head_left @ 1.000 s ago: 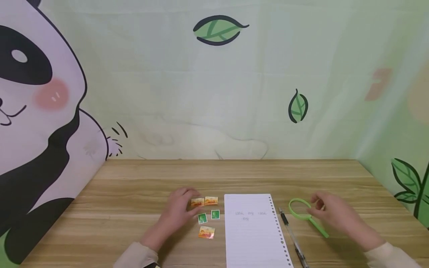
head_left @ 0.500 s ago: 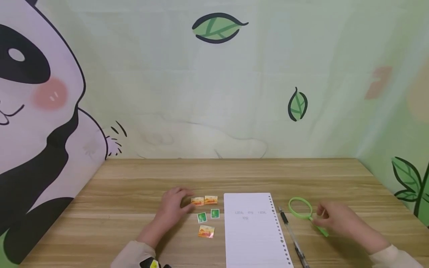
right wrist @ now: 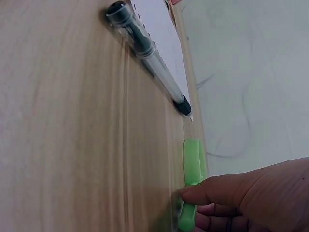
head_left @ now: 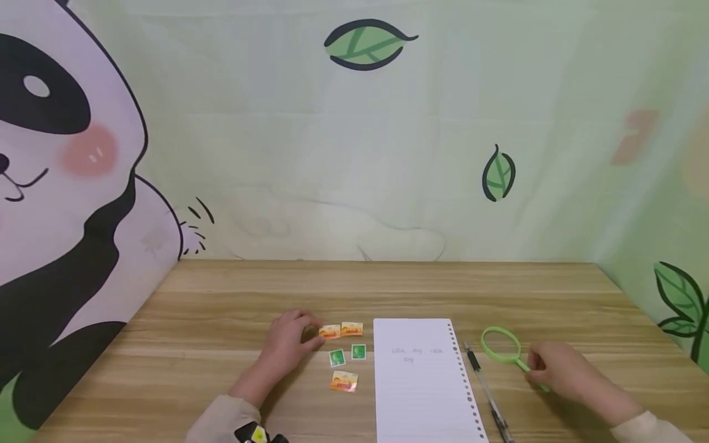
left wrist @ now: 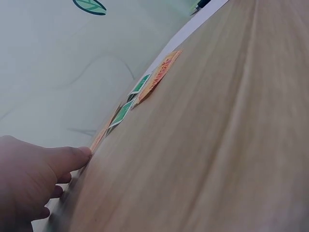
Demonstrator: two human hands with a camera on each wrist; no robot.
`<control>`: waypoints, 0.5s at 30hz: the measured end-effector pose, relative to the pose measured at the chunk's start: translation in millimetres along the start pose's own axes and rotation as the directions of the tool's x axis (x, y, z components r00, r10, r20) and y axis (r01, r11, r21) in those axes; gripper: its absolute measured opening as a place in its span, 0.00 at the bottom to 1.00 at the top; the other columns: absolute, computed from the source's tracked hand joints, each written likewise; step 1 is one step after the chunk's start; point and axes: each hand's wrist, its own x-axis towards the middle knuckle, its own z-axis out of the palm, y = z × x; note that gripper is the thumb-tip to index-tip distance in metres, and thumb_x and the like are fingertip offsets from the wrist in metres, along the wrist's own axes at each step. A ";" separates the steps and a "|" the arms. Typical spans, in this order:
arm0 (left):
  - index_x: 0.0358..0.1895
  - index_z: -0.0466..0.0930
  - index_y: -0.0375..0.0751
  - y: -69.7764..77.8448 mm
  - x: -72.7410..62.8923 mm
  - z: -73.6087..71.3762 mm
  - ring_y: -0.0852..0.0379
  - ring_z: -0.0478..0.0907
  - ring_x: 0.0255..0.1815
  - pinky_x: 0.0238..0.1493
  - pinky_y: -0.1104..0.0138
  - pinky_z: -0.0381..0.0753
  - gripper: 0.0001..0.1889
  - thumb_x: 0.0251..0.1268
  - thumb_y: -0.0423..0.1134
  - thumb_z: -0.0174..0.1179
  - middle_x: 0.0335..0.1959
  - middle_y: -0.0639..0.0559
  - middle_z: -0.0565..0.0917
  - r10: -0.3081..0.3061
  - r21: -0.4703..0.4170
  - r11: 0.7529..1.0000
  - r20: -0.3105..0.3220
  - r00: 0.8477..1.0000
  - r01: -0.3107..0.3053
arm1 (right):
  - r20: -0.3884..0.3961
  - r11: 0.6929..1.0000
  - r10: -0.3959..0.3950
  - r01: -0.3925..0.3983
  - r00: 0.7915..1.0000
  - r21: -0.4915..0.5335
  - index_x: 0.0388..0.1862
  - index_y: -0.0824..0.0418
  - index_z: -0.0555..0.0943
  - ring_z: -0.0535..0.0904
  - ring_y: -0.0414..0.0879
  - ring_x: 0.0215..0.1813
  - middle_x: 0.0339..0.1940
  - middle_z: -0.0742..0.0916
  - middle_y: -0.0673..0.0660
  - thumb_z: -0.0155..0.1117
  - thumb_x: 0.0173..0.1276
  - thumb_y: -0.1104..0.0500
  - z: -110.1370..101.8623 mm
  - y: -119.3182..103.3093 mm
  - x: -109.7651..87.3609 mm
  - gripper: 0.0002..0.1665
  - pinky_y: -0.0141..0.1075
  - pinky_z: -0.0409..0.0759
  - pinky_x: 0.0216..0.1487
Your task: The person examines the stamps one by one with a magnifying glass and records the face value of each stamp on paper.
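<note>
My right hand [head_left: 562, 369] pinches the handle of a green magnifying glass [head_left: 501, 359] lying at the right of the table. In the right wrist view, the thumb lies over the green handle [right wrist: 187, 215], other fingers curling behind it. My left hand [head_left: 285, 346] rests at the left edge of an orange stamp [head_left: 330, 332], thumb and fingertips against or just beside it; whether they touch is hard to tell. A second orange stamp [head_left: 352, 329] adjoins it. Two green stamps [head_left: 337, 357] and another orange stamp [head_left: 344, 381] lie nearer.
A lined, hole-punched sheet [head_left: 421, 394] with some faint handwriting lies mid-table. Between it and the magnifying glass is a clear pen with black ends [head_left: 487, 394]. A printed backdrop [head_left: 277, 154] stands behind the wooden table [head_left: 221, 301].
My right hand has slid from the magnifying glass's rim down to its handle and now pinches it. My left hand has drawn back slightly left from the orange stamps.
</note>
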 end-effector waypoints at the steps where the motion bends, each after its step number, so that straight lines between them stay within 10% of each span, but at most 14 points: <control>1: 0.42 0.84 0.44 -0.2 0.2 0.4 0.44 0.74 0.57 0.63 0.48 0.69 0.12 0.56 0.42 0.69 0.50 0.46 0.81 -0.001 0.001 1.000 0.000 1.000 0.001 | 0.000 1.000 -0.001 0.001 1.000 0.001 0.24 0.58 0.73 0.66 0.37 0.24 0.20 0.76 0.48 0.70 0.54 0.63 -0.7 0.0 0.1 0.11 0.28 0.66 0.24; 15: 0.43 0.84 0.45 -1.7 -0.7 2.1 0.44 0.74 0.58 0.63 0.49 0.69 0.12 0.56 0.43 0.68 0.51 0.46 0.81 0.007 0.013 1.000 -0.011 1.000 -0.007 | -0.060 0.994 -0.095 0.091 0.994 -0.064 0.24 0.58 0.74 0.66 0.37 0.24 0.20 0.77 0.47 0.67 0.58 0.64 -25.8 -18.7 22.5 0.10 0.28 0.65 0.24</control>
